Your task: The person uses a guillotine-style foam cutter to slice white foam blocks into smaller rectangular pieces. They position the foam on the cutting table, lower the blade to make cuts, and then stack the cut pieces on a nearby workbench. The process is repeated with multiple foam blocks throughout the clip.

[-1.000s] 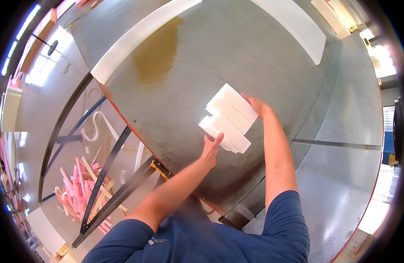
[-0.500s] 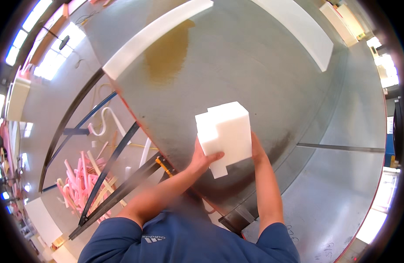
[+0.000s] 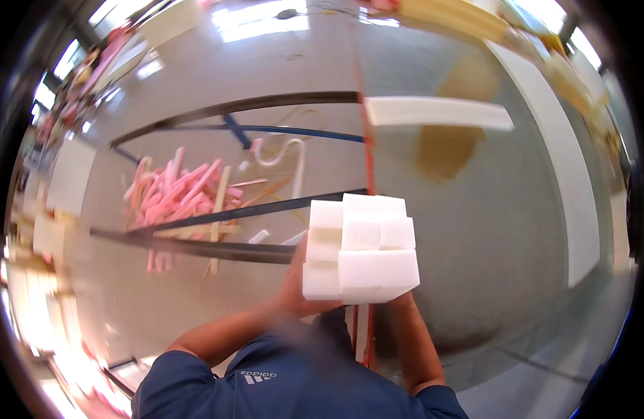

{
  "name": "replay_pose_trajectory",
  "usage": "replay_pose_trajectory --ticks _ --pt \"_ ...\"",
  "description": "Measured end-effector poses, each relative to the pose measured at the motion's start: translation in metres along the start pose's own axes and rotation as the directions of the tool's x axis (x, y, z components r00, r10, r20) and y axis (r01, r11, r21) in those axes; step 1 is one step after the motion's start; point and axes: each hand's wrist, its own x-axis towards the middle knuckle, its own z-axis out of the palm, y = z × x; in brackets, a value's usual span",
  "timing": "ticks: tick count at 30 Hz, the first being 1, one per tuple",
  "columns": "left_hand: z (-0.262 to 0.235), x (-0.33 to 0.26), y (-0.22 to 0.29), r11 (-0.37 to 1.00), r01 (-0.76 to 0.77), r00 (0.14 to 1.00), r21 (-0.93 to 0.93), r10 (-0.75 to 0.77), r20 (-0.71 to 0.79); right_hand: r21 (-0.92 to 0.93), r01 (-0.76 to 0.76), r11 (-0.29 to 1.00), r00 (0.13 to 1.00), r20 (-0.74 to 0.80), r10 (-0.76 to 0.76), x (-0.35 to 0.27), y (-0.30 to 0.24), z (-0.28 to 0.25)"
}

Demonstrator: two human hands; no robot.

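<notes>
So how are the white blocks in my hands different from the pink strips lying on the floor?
Shape: the white blocks are chunky with flat, squared ends, while the pink strips are long and thin.
Arrangement: the blocks sit packed side by side, while the strips lie jumbled at many angles.
Place: your left hand and right hand hold the blocks; the strips lie on the floor.
Both are groups of several pieces.

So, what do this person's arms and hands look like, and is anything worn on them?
The left forearm and right forearm are bare below short, dark blue sleeves. The matching shirt carries a pale marking. No glove shows on the left hand or right hand, though both are partly hidden.
</notes>
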Motion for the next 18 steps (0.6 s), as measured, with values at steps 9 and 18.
replay_pose_trajectory --ticks 9,18 --pt "-0.204 -0.262 0.014 0.964 0.210 0.710 -0.166 -0.267 -0.652 -0.190 -0.208 0.959 0.784 0.554 0.280 0.030 0.137 0.330" --pt "-0.350 -0.507 0.008 0.813 0.462 0.260 -0.355 -0.507 -0.822 -0.520 -0.322 0.791 0.328 0.723 0.608 -0.044 0.300 0.585"
